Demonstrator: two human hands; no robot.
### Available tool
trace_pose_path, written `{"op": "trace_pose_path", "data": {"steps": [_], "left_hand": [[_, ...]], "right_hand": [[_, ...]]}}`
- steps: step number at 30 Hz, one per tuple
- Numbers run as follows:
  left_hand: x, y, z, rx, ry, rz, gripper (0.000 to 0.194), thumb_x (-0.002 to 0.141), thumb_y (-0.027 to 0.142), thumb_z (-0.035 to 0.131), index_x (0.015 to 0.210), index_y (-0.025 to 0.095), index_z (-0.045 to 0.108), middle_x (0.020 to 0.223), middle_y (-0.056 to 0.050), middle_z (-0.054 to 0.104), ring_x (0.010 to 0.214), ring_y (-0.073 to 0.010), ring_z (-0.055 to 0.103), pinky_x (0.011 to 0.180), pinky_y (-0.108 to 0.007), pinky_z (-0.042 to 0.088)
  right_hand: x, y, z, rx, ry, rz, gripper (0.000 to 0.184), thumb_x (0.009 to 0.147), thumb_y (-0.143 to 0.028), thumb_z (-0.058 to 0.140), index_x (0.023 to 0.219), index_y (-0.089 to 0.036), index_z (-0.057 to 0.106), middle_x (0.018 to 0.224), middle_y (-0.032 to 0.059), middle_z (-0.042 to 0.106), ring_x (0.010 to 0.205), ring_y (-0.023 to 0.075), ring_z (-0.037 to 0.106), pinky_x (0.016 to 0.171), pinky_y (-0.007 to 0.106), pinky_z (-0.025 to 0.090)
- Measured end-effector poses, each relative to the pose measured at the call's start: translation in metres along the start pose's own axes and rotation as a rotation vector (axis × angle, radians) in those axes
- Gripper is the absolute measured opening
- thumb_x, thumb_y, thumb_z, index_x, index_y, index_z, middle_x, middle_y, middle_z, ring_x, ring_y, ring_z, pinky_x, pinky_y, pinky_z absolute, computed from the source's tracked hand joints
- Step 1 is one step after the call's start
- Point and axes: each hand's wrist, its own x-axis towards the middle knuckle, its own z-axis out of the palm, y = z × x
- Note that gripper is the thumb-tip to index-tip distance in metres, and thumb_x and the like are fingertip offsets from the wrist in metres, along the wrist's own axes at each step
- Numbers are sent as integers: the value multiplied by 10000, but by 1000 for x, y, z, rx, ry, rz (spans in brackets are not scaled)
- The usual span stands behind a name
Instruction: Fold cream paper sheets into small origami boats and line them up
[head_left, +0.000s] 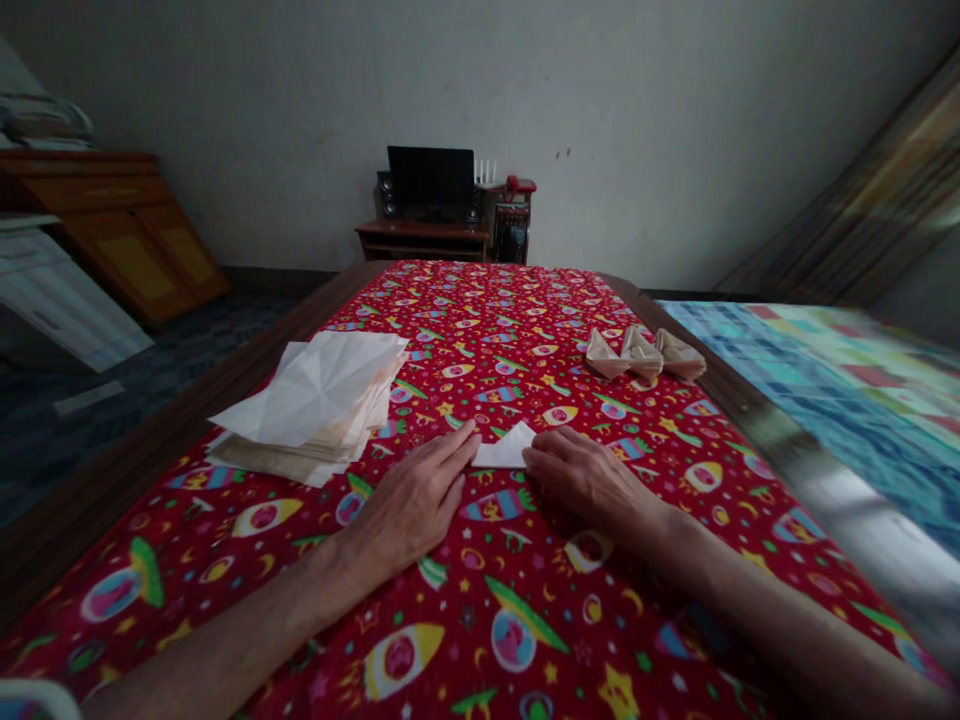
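The table (161, 440) is covered by a red printed cloth (480, 320). Items on cloth: paper stack (311, 400), left; folded white paper (506, 450), center; three folded tan paper shapes (641, 355), right, in a row.

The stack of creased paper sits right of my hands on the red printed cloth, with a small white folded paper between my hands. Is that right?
No: the head view shows the stack of creased paper left of your hands, not right. It is on the red printed cloth, with the small white folded paper between your left hand and right hand.
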Motion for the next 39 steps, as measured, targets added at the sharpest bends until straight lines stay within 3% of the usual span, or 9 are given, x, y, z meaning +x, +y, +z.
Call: {"op": "trace_pose_path", "data": {"steps": [4, 9, 19, 24, 29, 35, 39], "left_hand": [[0, -2, 0, -35, -11, -49, 525, 895, 140, 378, 1415, 153, 311, 1477, -70, 338, 1332, -172, 363, 1109, -347, 350], [1, -3, 2, -48, -16, -52, 515, 895, 140, 371, 1408, 154, 329, 1465, -76, 359, 1328, -176, 369, 1110, -351, 347], [1, -5, 5, -33, -31, -53, 506, 898, 137, 358, 1404, 134, 336, 1472, -79, 344, 1333, -167, 357, 1118, -348, 330], [1, -5, 4, -30, -32, -49, 504, 899, 137, 355, 1402, 120, 339, 1468, -90, 349, 1337, -166, 350, 1119, -343, 326], [0, -4, 4, -43, -32, -51, 511, 898, 144, 356, 1409, 131, 330, 1462, -92, 359, 1335, -164, 354, 1115, -339, 329], [3, -6, 10, -125, 26, -140, 548, 900, 202, 352, 1422, 62, 264, 1463, -155, 336, 1361, -208, 307, 1116, -377, 314], [13, 5, 12, -228, 91, -244, 609, 898, 340, 407, 1414, 61, 245, 1418, -201, 385, 1326, -253, 367, 1074, -424, 357]], "right_hand": [[-1, 3, 2, 49, 24, 16, 124, 916, -133, 460, 925, -156, 582, 896, 62, 573, 795, 158, 494, 650, 261, 398], [0, 4, 3, 64, 28, 46, 165, 941, -228, 451, 863, -158, 579, 859, 58, 565, 770, 149, 515, 631, 249, 401], [0, 18, 17, 132, 91, 7, 156, 934, -187, 453, 873, -164, 595, 885, 60, 574, 747, 130, 517, 624, 230, 398], [0, 13, 10, -14, 64, -49, 132, 924, -160, 454, 914, -140, 585, 849, 70, 585, 766, 169, 512, 643, 273, 430], [-1, 9, 8, -128, 140, -95, 211, 908, -110, 446, 1096, -90, 539, 893, 108, 615, 828, 201, 537, 691, 305, 470], [6, 1, 8, -165, 75, 63, 91, 886, -121, 502, 839, -146, 576, 812, 56, 611, 715, 163, 511, 603, 272, 403], [10, -5, 9, -214, 218, 87, 136, 894, -146, 491, 779, -157, 562, 730, 36, 589, 659, 156, 485, 536, 273, 325]]}}
